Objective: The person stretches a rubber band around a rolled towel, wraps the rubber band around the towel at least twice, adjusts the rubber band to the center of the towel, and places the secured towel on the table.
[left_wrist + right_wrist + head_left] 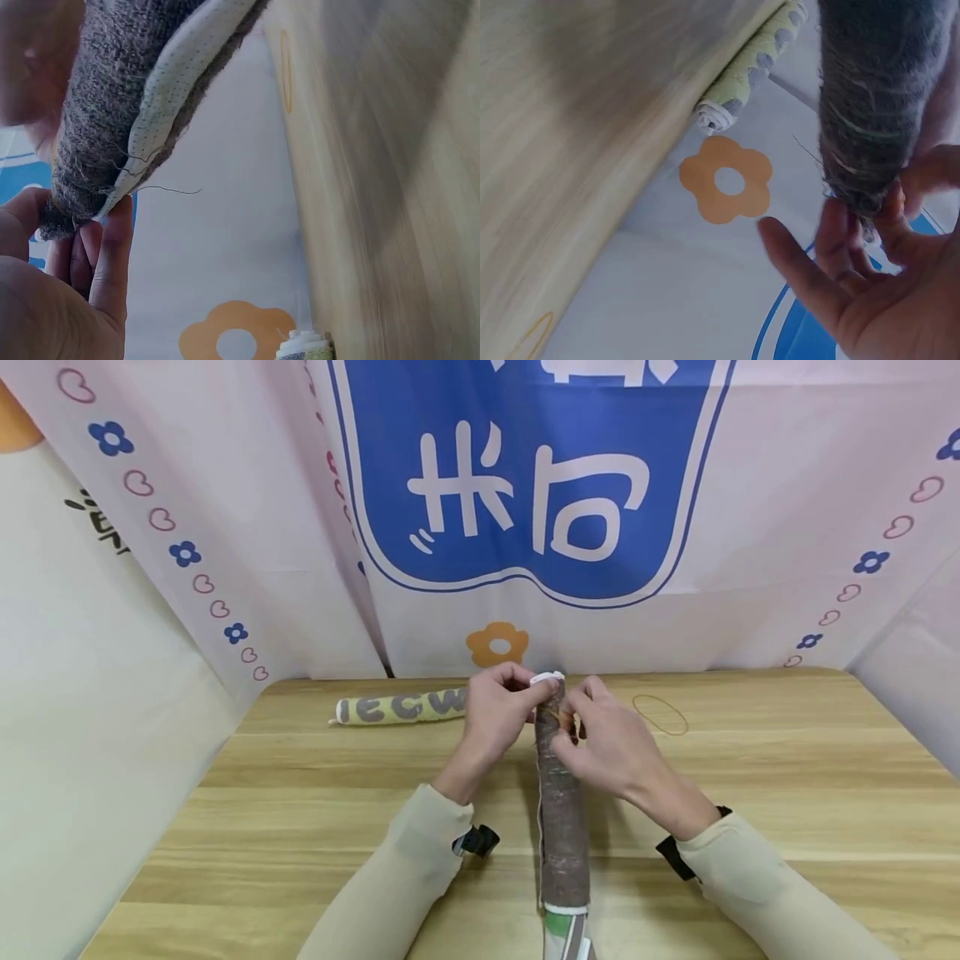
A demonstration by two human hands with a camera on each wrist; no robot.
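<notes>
A rolled brown-grey towel (562, 810) with a pale edge strip (161, 97) stretches away from the person in the head view. My left hand (498, 710) pinches its far end between thumb and fingers, beside a white tip. At the right side of that end, my right hand (611, 735) has curled fingers holding a thin orange-yellow rubber band (552, 714) against the roll. Part of the band is hidden by the fingers. Both wrist views show fingers gathered at the narrowed, loose-threaded end (859, 196) of the roll.
A second rolled towel (401, 707), yellow-green with grey letters, lies behind the left hand. Another rubber band (660, 715) rests on the wooden table (787, 777) to the right. Striped green-and-white cloth (562, 935) shows at the near edge. A printed curtain (442, 635) hangs behind.
</notes>
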